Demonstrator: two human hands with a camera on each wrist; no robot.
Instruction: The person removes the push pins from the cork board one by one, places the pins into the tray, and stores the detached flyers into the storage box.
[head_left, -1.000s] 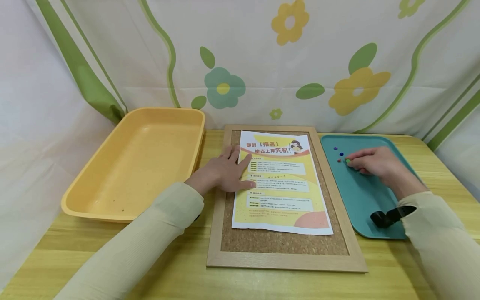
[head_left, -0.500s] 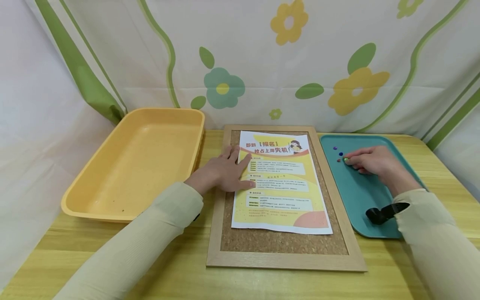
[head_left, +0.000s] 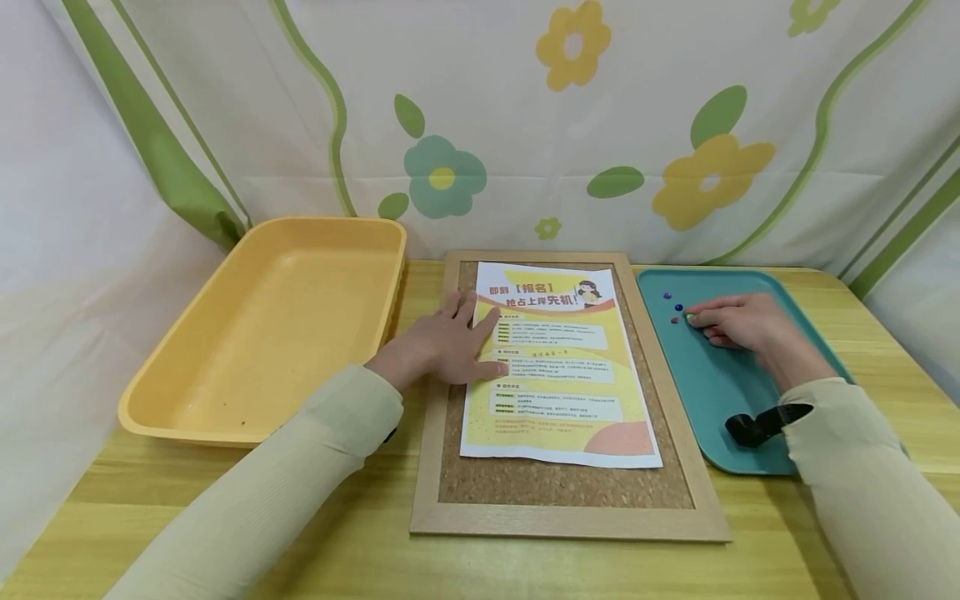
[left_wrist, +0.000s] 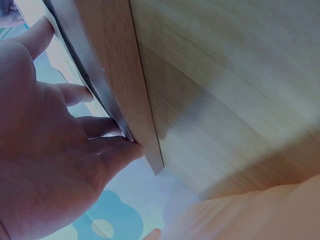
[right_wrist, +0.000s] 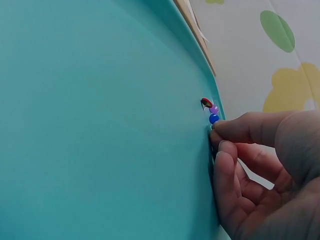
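Observation:
My left hand (head_left: 453, 346) lies with spread fingers on the left side of a printed paper sheet (head_left: 555, 400), reaching over the wooden frame of a corkboard (head_left: 570, 492). In the left wrist view its fingers (left_wrist: 120, 155) touch the board's framed edge. Over the teal tray (head_left: 712, 375), my right hand (head_left: 738, 321) pinches a small green thumbtack (head_left: 690, 318) between thumb and fingertips; the right wrist view hides it behind the thumb. Just left of those fingertips are a red thumbtack (right_wrist: 206, 103), its metal point showing, a blue thumbtack (right_wrist: 214, 118) and a purple thumbtack (right_wrist: 214, 108).
A deep yellow tray (head_left: 300, 333) stands left of the corkboard on the wooden table (head_left: 360, 533). Behind everything hangs a white curtain (head_left: 517, 100) with printed flowers. A black wrist device (head_left: 750, 429) hangs from the right sleeve above the teal tray's near end.
My right hand has shifted slightly left with the green thumbtack at its fingertips, nearer the red one. The left hand stays on the sheet. The head view has drifted a little.

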